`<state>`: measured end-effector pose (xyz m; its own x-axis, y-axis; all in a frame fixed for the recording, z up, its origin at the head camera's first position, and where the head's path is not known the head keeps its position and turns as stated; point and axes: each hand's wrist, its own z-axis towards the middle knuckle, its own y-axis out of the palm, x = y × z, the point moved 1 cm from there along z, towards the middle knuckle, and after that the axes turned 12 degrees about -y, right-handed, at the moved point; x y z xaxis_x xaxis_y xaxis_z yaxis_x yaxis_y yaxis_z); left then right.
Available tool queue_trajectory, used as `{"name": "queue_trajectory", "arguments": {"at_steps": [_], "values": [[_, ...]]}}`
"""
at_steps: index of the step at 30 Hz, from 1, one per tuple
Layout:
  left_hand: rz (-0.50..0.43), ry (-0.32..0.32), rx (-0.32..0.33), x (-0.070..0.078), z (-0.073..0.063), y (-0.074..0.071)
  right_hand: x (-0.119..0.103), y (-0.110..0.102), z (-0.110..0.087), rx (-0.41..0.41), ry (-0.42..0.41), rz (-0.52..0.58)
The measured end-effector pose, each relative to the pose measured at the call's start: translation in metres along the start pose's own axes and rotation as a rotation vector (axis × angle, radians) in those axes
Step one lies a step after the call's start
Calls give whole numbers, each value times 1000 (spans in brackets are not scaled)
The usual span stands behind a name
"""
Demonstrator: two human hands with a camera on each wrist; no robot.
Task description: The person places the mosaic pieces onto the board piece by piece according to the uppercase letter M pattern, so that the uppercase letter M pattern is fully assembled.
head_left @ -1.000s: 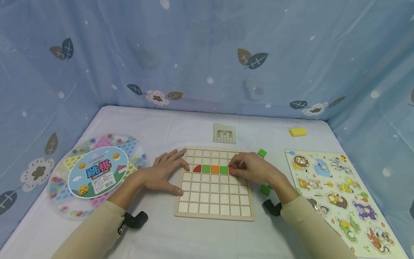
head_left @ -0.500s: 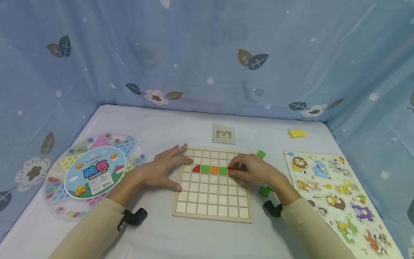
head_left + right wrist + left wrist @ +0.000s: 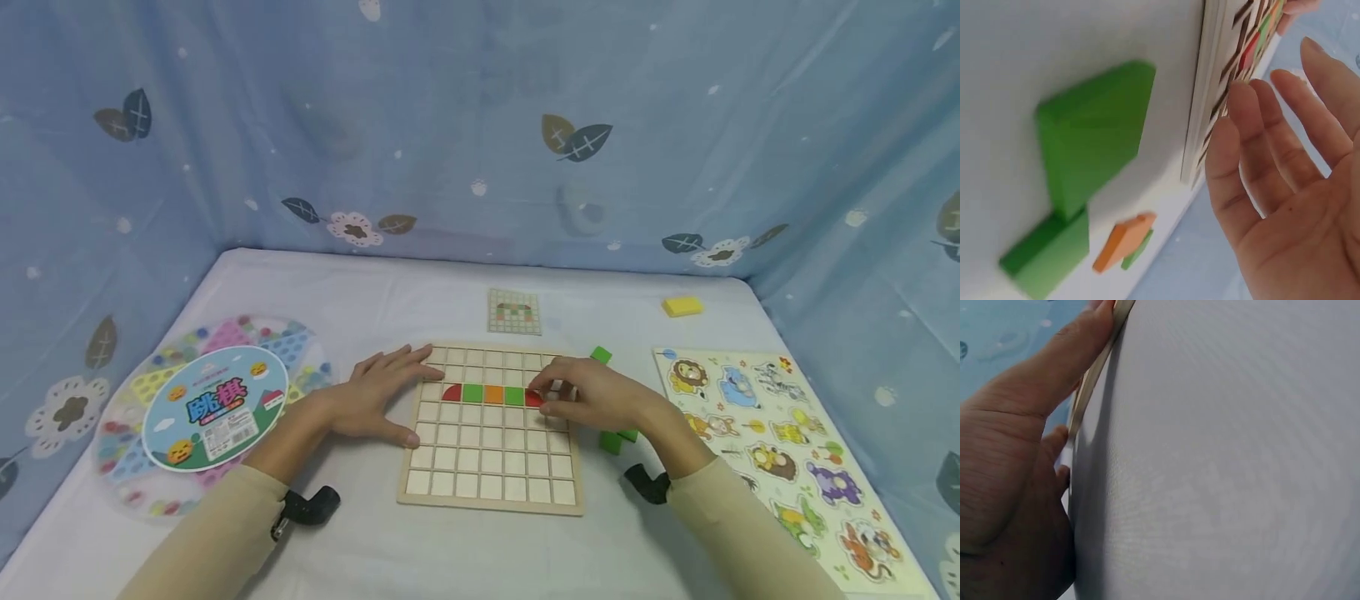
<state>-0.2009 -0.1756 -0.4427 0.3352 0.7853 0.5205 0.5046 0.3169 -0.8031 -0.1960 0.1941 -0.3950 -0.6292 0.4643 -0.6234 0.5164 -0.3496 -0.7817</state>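
A wooden grid board (image 3: 491, 505) lies on the white table. Across its third row from the back run a red quarter-round piece (image 3: 452, 392), a green square (image 3: 472, 393), an orange square (image 3: 493, 395), a second green square (image 3: 514, 396) and a red rounded piece (image 3: 533, 398) at the right. My right hand (image 3: 600, 393) is over the board's right side, fingertips at that last red piece. Its fingers are loosely bent, thumb apart, with nothing held in the right wrist view. My left hand (image 3: 371, 396) spreads along the board's left edge, thumb and fingertips resting there.
Green blocks (image 3: 1097, 131) and an orange block (image 3: 1124, 240) lie right of the board. Behind it is a small pattern card (image 3: 514, 312); a yellow block (image 3: 682, 307) sits back right. A round board-game package (image 3: 213, 408) stands left, an animal puzzle board (image 3: 750, 446) right.
My right hand's thumb and fingers have eased away from the right red piece, and more of it shows. The left hand stays at the board's left edge. The head view has shifted slightly.
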Motion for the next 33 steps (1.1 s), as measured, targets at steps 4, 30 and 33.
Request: {"name": "queue_trajectory", "arguments": {"at_steps": [4, 30, 33], "values": [[-7, 10, 8, 0, -1, 1, 0, -5, -11, 37, 1, 21], [14, -9, 9, 4, -2, 0, 23, -15, -77, 188, 34, -103], [8, -4, 12, 3, -3, 0, 25, -13, -82, 192, 38, -108]]}}
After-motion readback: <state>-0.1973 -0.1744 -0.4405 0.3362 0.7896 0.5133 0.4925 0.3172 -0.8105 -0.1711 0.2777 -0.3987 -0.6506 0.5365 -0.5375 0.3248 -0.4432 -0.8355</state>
